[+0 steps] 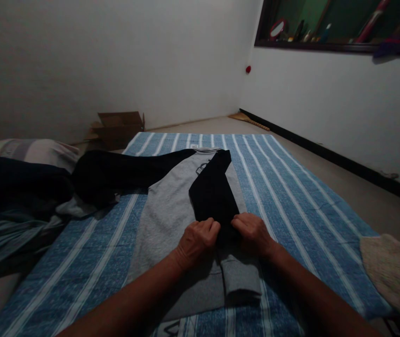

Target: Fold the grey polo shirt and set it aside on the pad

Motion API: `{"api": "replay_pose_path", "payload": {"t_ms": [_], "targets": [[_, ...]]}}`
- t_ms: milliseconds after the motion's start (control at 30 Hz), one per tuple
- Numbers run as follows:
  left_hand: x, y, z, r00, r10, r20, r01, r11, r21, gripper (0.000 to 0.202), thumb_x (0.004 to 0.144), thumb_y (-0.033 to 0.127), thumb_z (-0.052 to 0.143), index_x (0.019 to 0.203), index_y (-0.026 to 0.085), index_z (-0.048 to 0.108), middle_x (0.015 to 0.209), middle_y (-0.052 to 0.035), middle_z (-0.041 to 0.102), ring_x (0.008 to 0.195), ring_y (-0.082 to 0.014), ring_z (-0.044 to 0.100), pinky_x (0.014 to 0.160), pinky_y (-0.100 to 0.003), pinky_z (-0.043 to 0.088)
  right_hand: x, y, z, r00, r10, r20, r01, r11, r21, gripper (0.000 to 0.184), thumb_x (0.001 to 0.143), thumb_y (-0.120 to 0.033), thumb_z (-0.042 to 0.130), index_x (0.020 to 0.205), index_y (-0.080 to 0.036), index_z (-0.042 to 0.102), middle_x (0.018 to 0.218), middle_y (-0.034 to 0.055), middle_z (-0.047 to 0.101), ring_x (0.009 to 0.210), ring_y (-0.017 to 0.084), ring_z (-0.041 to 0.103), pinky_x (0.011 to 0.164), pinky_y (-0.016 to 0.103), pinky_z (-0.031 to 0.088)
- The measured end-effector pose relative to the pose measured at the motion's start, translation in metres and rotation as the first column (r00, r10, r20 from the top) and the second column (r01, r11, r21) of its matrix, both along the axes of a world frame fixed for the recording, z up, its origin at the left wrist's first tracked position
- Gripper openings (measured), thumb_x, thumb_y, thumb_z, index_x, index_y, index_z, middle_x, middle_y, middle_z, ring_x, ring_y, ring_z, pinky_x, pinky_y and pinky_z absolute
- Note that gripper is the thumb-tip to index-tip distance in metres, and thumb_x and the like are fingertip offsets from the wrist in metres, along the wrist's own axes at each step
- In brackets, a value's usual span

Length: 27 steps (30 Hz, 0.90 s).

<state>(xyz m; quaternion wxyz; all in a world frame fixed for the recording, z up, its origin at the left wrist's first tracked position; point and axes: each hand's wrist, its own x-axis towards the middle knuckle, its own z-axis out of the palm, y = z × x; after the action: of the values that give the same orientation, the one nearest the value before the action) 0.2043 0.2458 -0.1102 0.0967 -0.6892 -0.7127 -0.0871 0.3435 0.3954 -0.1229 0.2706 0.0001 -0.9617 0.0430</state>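
Note:
A grey shirt with black sleeves (172,210) lies flat on a blue striped sheet (284,187). Its right side is folded inward, and one black sleeve (214,192) lies folded down over the grey body. My left hand (197,239) and my right hand (252,231) are both closed, pinching the lower end of that black sleeve from either side. The other black sleeve (133,171) stretches out to the left.
A heap of dark clothes (20,187) and a pillow (31,150) lie at the left. A cardboard box (117,128) stands by the far wall. A pale round cushion (393,271) sits at the right edge. A ledge with bottles (326,28) is high on the right wall.

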Motion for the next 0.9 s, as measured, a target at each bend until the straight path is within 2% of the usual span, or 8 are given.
{"api": "replay_pose_path", "payload": {"t_ms": [133,300,433,633,900], "targets": [[0.0011,0.0021,0.0043,1.0,0.024,-0.017,-0.024,1.0,-0.002,0.015,0.085,0.007,0.04,0.083,0.016,0.052,0.075,-0.0067,0.059,0.063,-0.0207,0.06,0.054,-0.032,0.047,0.0009,0.0031,0.0015,0.999,0.021,0.051,-0.021,1.0,-0.007,0.007,0.081,-0.021,0.05,0.079,-0.019,0.057,0.073,0.0058,0.059,0.071,0.018,0.052,0.064,0.03,0.037],[0.0007,0.003,0.0039,0.999,-0.009,-0.033,0.01,0.999,0.052,0.014,0.086,0.009,0.041,0.083,0.015,0.052,0.077,-0.007,0.059,0.063,-0.0204,0.059,0.054,-0.031,0.046,-0.0005,-0.0003,0.0032,0.998,-0.01,0.063,0.011,1.0,-0.008,0.015,0.084,-0.02,0.05,0.095,-0.015,0.058,0.078,0.0061,0.059,0.073,0.018,0.052,0.065,0.029,0.037],[-0.0006,0.0028,0.0008,0.997,-0.042,-0.066,0.049,0.993,0.111,0.02,0.087,0.007,0.036,0.081,0.014,0.054,0.08,-0.0095,0.06,0.068,-0.0211,0.059,0.057,-0.032,0.046,-0.0048,-0.0033,0.0027,0.997,-0.06,0.043,0.058,0.997,0.046,0.007,0.083,-0.017,0.049,0.081,-0.016,0.056,0.071,0.0046,0.056,0.068,0.018,0.048,0.061,0.029,0.032],[-0.0001,0.0019,0.0,0.99,-0.076,-0.115,0.102,0.966,0.236,0.018,0.087,0.009,0.04,0.084,0.013,0.056,0.091,-0.012,0.059,0.079,-0.0221,0.054,0.066,-0.034,0.043,-0.0073,-0.0056,0.0047,0.997,-0.078,0.005,0.077,0.993,0.085,0.01,0.078,-0.014,0.049,0.071,-0.019,0.052,0.065,0.0029,0.052,0.063,0.017,0.044,0.059,0.03,0.027],[0.0,0.0064,0.0037,0.984,-0.037,-0.173,0.077,0.969,0.234,0.021,0.089,0.009,0.038,0.08,0.015,0.056,0.068,-0.0051,0.049,0.064,-0.0198,0.043,0.055,-0.033,0.031,-0.0062,-0.0049,0.0079,0.995,-0.081,0.06,0.075,0.993,0.092,0.006,0.077,-0.019,0.054,0.071,-0.019,0.053,0.066,0.0033,0.053,0.063,0.018,0.045,0.059,0.031,0.028]]}}
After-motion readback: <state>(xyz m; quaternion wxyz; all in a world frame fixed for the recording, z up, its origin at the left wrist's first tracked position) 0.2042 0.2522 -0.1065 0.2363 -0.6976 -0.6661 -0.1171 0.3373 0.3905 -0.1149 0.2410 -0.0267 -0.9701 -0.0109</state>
